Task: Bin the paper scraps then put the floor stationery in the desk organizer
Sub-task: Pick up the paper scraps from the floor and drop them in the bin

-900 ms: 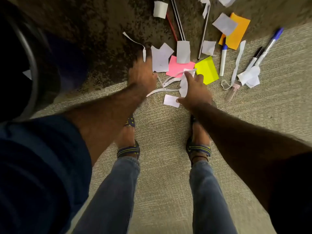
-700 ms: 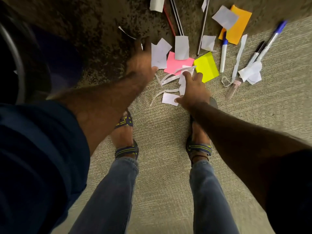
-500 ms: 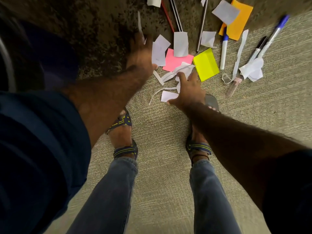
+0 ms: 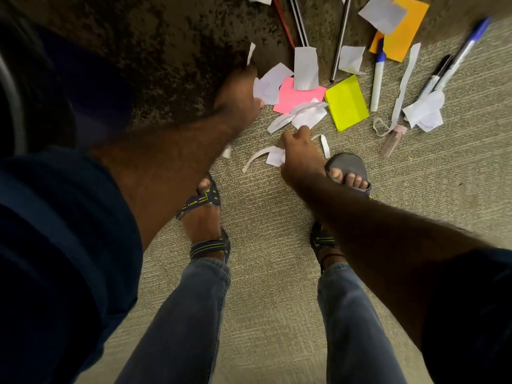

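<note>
White paper scraps [image 4: 271,84] and torn strips lie on the carpet in front of my feet. My left hand [image 4: 238,92] grips a thin white strip [image 4: 251,52] that sticks up past its fingers, and its fingertips touch a scrap. My right hand [image 4: 299,155] is low on the floor, fingers curled over a small scrap [image 4: 275,158] and a curling strip [image 4: 253,159]. A crumpled piece [image 4: 309,115] lies just past its fingertips. Pink [image 4: 288,102], yellow [image 4: 347,102] and orange [image 4: 403,31] notes, a white marker [image 4: 377,79], a blue pen [image 4: 465,48] and pencils [image 4: 299,20] lie beyond.
My sandalled feet [image 4: 205,217] stand just behind the scraps. A dark mottled floor patch [image 4: 166,51] fills the upper left, with a dark curved object [image 4: 11,92] at the left edge. A pink tube [image 4: 392,139] and more white scraps [image 4: 425,112] lie at right. Neither bin nor organizer shows.
My left hand has raised the thin strip off the dark floor. My right hand has drawn back over the small scrap near my right foot, and the crumpled piece now lies ahead of its fingers.
</note>
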{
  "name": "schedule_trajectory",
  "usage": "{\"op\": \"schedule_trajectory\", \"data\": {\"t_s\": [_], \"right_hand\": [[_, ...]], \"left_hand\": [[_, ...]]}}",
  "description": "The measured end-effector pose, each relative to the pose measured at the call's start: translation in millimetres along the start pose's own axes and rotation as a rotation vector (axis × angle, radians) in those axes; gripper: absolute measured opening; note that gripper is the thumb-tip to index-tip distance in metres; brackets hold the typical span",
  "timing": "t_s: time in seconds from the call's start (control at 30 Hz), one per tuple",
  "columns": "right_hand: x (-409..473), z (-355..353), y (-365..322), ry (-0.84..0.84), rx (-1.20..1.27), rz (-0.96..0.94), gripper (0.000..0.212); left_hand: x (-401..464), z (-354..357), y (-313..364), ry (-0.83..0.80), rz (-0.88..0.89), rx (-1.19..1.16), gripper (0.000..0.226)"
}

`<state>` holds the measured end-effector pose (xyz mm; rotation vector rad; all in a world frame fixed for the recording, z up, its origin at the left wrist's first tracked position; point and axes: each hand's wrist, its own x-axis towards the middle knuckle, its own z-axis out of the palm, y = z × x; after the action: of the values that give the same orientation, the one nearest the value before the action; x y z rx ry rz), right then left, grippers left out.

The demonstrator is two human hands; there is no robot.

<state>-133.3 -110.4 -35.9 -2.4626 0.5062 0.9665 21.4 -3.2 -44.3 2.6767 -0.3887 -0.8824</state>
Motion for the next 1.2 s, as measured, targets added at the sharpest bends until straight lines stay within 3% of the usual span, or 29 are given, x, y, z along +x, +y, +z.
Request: {"op": "schedule_trajectory", "data": {"t_s": [0.13, 0.33, 0.57, 0.9, 1.2], "right_hand": [[0.5, 5.3, 0.6, -0.022, 0.003, -0.034, 0.027], [-3.7, -5.7, -0.7, -0.041, 0.097, 0.004, 0.02], [-14.6, -65.6, -34.9, 0.172, 0.215, -0.085, 0.017], [-38.3, -172.9, -147.3, 0.499, 0.491, -0.298, 0.018], [-65.4, -210.1, -269.0, 0.537, 0.527, -0.525, 0.009]], "left_hand": [[-12.3, 3.0, -2.0, 0.09, -0.097, -0.166, 0.031], [-34.8, -18.9, -13.7, 0.219, -0.196, -0.388, 0.024], [-70.4, -76.3, -20.1, 0.416, -0.286, -0.545, 0.029], [-138.0, -190.6, -13.3, 0.718, -0.315, -0.764, 0.03], [-190.6, -254.6, -50.3, 0.988, -0.406, -0.76, 0.036]]}}
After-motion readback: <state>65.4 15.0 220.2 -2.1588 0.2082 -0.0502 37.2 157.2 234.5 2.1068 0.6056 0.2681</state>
